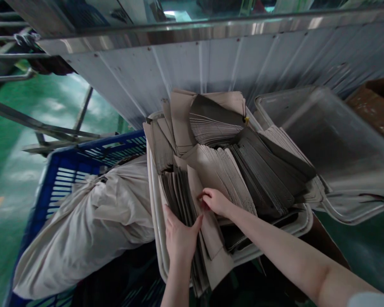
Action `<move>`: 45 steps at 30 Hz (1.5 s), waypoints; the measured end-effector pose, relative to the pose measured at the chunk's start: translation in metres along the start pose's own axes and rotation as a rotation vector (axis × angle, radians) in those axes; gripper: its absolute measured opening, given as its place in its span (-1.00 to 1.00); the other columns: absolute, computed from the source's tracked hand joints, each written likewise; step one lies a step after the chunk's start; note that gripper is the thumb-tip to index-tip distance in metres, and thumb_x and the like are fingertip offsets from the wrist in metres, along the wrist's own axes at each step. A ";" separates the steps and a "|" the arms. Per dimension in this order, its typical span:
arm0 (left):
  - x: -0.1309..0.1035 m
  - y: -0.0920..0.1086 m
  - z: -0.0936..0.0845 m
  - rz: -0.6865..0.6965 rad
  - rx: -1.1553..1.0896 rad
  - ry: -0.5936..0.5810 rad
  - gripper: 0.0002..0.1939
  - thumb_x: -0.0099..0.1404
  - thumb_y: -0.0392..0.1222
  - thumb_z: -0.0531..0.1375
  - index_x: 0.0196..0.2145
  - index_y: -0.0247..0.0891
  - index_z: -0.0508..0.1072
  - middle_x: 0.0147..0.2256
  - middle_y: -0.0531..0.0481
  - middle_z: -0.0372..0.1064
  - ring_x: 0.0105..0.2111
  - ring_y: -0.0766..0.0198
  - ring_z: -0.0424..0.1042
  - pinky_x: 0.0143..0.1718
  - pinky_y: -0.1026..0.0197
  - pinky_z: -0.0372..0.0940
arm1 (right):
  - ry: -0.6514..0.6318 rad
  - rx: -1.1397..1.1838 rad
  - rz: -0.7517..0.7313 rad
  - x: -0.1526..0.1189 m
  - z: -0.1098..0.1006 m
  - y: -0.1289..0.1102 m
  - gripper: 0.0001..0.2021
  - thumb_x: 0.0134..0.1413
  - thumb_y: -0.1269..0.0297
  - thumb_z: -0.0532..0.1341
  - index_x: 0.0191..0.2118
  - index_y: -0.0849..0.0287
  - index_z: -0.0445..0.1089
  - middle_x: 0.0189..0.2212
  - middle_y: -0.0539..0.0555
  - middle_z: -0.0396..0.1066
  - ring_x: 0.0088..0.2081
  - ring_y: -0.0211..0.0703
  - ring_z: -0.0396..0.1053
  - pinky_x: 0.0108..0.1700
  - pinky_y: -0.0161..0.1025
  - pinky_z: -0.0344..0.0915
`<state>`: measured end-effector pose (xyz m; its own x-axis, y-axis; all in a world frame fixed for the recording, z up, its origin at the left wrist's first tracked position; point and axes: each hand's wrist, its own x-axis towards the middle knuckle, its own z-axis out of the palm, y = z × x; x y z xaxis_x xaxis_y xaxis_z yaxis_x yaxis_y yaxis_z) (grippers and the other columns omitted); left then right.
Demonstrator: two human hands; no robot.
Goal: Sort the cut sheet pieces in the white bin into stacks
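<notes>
- Left hand [180, 236] lies flat and open on the near end of a stack of thin brown and grey cardboard sheets [192, 200] — its thumb sticks out to the right and its fingers press the edges of the sheets.
- Right hand [215, 200] comes in from the lower right on a long bare arm. Its fingers are curled and pinch the top of one brown sheet in that same stack, just above the left hand's thumb.
- The stack stands on edge in a pale plastic tray with round corners [153, 192]. The tray is packed full with more bundles of the same sheets, some fanned out and some leaning on each other. The darker grey bundles [265, 179] sit to the right of the hands.
- A few sheets hang over the near rim of the tray, below the left hand.
- To the left of the tray is a blue plastic crate with holes in its sides [70, 166]. A big cream cloth sack tied at the top [92, 221] lies in it.
- To the right, touching the full tray, is a second pale grey plastic tray [345, 145], tipped up.
- Behind everything is a shiny ribbed metal wall [211, 59].
- The floor is green [16, 140].
</notes>
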<state>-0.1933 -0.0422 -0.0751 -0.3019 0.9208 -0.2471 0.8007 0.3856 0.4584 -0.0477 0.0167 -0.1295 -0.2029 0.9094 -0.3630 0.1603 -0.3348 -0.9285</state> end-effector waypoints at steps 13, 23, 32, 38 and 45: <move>-0.004 0.006 0.002 -0.046 0.032 -0.025 0.17 0.03 0.31 0.16 0.30 -0.23 -0.47 0.17 -0.43 0.04 0.11 -0.25 0.17 -0.04 -0.12 0.21 | -0.229 0.090 -0.218 0.179 -0.010 -0.035 -0.28 0.23 -0.13 -0.33 -0.37 0.25 0.42 -0.40 0.08 0.44 -0.29 -0.20 0.37 -0.12 -0.23 0.27; -0.005 0.014 0.004 -0.091 -0.019 -0.096 0.17 0.07 0.20 0.18 0.28 -0.27 -0.56 0.14 -0.50 0.03 -0.01 -0.24 0.32 -0.18 -0.08 0.30 | 0.167 -0.078 -0.167 0.143 0.041 -0.017 -0.56 0.28 0.10 -0.23 -0.36 0.17 0.30 -0.43 0.00 0.34 -0.29 -0.24 0.30 -0.16 -0.31 0.24; -0.001 0.001 0.000 -0.078 0.028 -0.077 0.08 0.11 0.21 0.13 0.29 -0.17 -0.51 0.16 -0.43 0.05 -0.01 -0.21 0.34 -0.20 -0.08 0.30 | 0.504 -0.540 -0.068 0.067 -0.051 -0.013 -0.48 0.04 0.33 0.16 0.15 0.29 0.12 0.17 0.34 0.02 0.23 0.18 -0.11 0.23 0.09 -0.24; -0.003 -0.002 0.002 -0.071 -0.036 -0.048 0.10 0.09 0.18 0.18 0.29 -0.16 -0.48 0.20 -0.42 -0.02 0.10 -0.20 0.23 -0.11 -0.09 0.28 | 0.574 -0.864 -0.059 0.031 -0.057 -0.015 -0.38 -0.05 0.33 0.24 0.17 0.31 0.12 0.17 0.37 0.03 0.20 0.27 -0.03 0.19 0.16 -0.11; -0.003 -0.002 -0.003 -0.025 -0.358 -0.107 -0.01 0.12 0.15 0.19 0.31 -0.13 -0.29 0.24 -0.26 -0.02 0.19 -0.05 0.12 0.09 -0.04 0.17 | 0.091 -0.118 -0.083 -0.016 0.000 -0.015 -0.53 0.23 0.02 -0.03 0.19 0.07 0.13 0.14 0.14 0.20 0.17 -0.12 0.15 0.20 -0.09 0.09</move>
<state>-0.1951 -0.0456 -0.0727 -0.2484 0.9067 -0.3408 0.5565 0.4215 0.7160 -0.0466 0.0069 -0.1098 -0.1332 0.9530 -0.2720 0.2600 -0.2312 -0.9375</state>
